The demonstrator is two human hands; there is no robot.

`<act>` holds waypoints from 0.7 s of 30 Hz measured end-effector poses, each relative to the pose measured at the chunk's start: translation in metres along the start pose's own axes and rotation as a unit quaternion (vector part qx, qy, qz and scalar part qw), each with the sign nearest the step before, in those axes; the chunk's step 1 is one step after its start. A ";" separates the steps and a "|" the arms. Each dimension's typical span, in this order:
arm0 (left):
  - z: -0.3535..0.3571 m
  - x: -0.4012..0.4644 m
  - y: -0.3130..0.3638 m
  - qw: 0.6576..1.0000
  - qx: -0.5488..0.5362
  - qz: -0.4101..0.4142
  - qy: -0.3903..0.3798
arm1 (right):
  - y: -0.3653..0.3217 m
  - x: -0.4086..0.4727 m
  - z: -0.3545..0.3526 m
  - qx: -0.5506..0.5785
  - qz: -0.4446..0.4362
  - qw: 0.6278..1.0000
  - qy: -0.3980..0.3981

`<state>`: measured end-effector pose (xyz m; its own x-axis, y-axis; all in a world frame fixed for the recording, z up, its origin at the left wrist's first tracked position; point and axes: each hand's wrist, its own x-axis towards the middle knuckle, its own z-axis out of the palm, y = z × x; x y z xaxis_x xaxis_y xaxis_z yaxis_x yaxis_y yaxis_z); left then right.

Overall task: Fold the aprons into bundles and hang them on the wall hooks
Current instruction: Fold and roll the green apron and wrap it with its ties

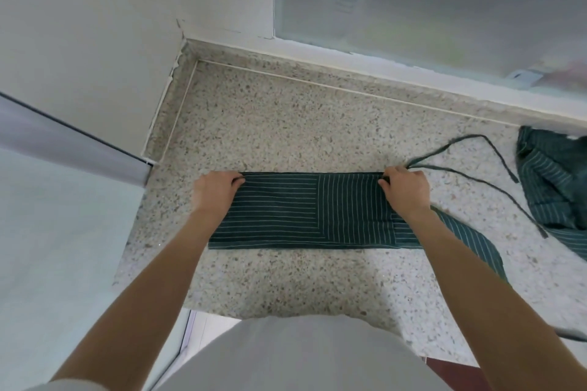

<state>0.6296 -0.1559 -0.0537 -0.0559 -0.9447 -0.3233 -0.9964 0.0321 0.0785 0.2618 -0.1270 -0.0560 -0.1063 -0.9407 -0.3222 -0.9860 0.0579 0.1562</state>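
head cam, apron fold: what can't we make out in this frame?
- Second apron, head view: cut off by the right edge; extent unknown.
- Wall hooks: none in view.
- Things behind the frosted window: blurred by the glass.
- Fingertips of left hand and right hand: curled under the folded apron far edge.
- Apron's right end: partly under the right forearm.

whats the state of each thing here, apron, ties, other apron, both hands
striped apron: folded into a flat band on the stone counter, right end trailing unfolded
apron ties: loose, spread on the counter to the right
second striped apron: crumpled, unfolded, at the right edge
left hand: grips the band's far left corner
right hand: grips the band's far edge near the ties
frosted window: closed as far as can be seen
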 end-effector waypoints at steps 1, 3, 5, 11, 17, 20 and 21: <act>0.000 0.001 0.000 1.000 -0.003 -0.007 0.003 | -0.002 0.000 0.001 -0.011 0.004 1.000 0.003; 0.003 0.002 0.000 0.999 -0.022 -0.017 0.015 | -0.006 0.001 0.003 -0.024 0.012 1.000 0.003; 0.007 0.002 0.000 0.998 -0.044 -0.011 0.042 | -0.009 0.001 0.004 -0.031 0.022 0.999 0.005; 0.010 -0.010 0.036 0.983 -0.048 0.133 0.116 | -0.002 -0.020 0.008 0.135 0.011 0.987 0.085; 0.029 -0.053 0.151 0.941 -0.127 0.313 0.000 | 0.018 -0.127 0.037 0.173 0.123 0.958 0.196; 0.042 -0.065 0.205 0.939 -0.095 0.325 -0.054 | 0.038 -0.177 0.065 0.144 0.182 0.962 0.143; 0.047 -0.067 0.219 0.943 -0.077 0.318 -0.067 | 0.047 -0.189 0.074 0.130 0.197 0.966 0.106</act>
<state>0.4122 -0.0705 -0.0596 -0.6558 -0.7009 -0.2804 -0.7390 0.5201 0.4283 0.2260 0.0780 -0.0572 -0.4776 -0.8747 -0.0827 -0.8766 0.4807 -0.0219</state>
